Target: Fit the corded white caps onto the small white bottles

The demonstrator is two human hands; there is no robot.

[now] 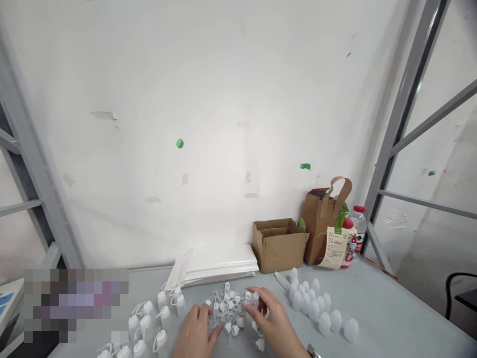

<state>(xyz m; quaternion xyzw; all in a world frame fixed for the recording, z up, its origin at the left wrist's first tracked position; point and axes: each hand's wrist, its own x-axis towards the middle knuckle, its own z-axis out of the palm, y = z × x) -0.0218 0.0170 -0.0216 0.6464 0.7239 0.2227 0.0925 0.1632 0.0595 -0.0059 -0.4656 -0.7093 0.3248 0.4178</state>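
Note:
A pile of small white caps with strap loops (227, 303) lies on the grey table between my two hands. My right hand (274, 318) is at the right of this pile, thumb and fingers closed around a small translucent plastic bottle (255, 298). My left hand (194, 330) rests at the pile's left edge, thumb and forefinger apart, with nothing visible between them. Several capped bottles with strap loops (144, 325) stand to the left. Over on the right, several translucent bottles without visible caps (314, 308) are grouped on the table.
White flat packages (219, 261) are stacked by the wall. Beside them stand an open cardboard box (282, 253), a brown paper bag (316, 233) with a receipt, and a red-capped bottle (358, 223). Grey metal posts (398, 119) flank the table. A blurred patch covers the lower left.

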